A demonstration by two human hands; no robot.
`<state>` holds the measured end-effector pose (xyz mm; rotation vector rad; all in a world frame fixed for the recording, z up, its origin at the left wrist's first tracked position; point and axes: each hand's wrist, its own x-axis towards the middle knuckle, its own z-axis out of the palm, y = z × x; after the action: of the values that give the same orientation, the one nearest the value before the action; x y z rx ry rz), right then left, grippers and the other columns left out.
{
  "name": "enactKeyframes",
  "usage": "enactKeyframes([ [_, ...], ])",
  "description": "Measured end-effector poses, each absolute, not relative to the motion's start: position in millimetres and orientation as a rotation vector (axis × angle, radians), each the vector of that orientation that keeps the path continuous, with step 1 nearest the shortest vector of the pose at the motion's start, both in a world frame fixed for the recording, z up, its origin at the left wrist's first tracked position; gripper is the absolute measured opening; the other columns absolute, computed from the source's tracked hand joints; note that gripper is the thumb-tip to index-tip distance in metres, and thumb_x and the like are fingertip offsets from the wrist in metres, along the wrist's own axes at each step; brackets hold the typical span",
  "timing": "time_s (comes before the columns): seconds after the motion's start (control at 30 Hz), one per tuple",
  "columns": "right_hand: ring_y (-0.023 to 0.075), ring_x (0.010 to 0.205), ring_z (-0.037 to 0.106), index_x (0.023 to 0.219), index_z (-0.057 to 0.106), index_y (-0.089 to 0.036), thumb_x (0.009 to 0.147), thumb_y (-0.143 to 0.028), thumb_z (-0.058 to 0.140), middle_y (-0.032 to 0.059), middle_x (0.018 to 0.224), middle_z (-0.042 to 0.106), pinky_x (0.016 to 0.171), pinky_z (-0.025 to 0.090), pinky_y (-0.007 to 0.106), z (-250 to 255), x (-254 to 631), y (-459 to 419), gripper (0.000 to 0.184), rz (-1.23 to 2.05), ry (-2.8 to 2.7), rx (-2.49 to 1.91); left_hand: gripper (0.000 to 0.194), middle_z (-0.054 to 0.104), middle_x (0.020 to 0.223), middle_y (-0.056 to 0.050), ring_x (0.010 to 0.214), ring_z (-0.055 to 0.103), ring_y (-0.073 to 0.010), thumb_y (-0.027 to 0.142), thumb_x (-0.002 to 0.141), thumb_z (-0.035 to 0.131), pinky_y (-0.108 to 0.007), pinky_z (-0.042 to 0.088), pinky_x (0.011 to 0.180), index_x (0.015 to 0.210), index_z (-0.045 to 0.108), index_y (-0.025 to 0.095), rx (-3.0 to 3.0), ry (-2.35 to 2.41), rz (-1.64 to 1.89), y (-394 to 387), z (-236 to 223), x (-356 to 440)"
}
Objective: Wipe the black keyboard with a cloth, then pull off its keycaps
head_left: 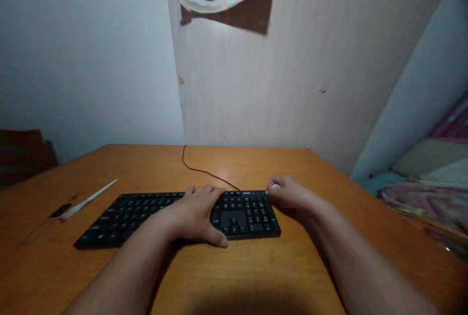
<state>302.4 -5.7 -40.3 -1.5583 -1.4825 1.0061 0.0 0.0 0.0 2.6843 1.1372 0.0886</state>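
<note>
A black computer keyboard with a number pad lies flat on the wooden table. My left hand spans it from front to back, thumb at the near edge and fingers at the far edge, gripping it across the middle and covering some keys. At the keyboard's far right corner, my right hand is closed in a pinch. A small white wad shows between its fingers, touching or just beside that corner; most of it is hidden and its kind is unclear.
A thin dark cable runs from the keyboard to the far edge of the table. On the left lie a long white stick-like object and a small dark piece. A wall stands behind; bedding is at the right.
</note>
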Motion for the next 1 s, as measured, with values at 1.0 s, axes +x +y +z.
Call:
enactKeyframes([
  [1.0,0.0069,0.035,0.037,0.064,0.046,-0.02,0.064,-0.012,0.056,-0.0073,0.044,0.04,0.035,0.021,0.02,-28.8,285.0,-8.7,0.014,1.037,-1.586,-1.731,0.111,0.049,0.138,-0.011,0.127,0.043,-0.0366,0.081,0.05,0.068,-0.054,0.026,0.111,0.142,0.04,0.026,2.683,1.136,0.057,-1.4,4.1,0.4],
])
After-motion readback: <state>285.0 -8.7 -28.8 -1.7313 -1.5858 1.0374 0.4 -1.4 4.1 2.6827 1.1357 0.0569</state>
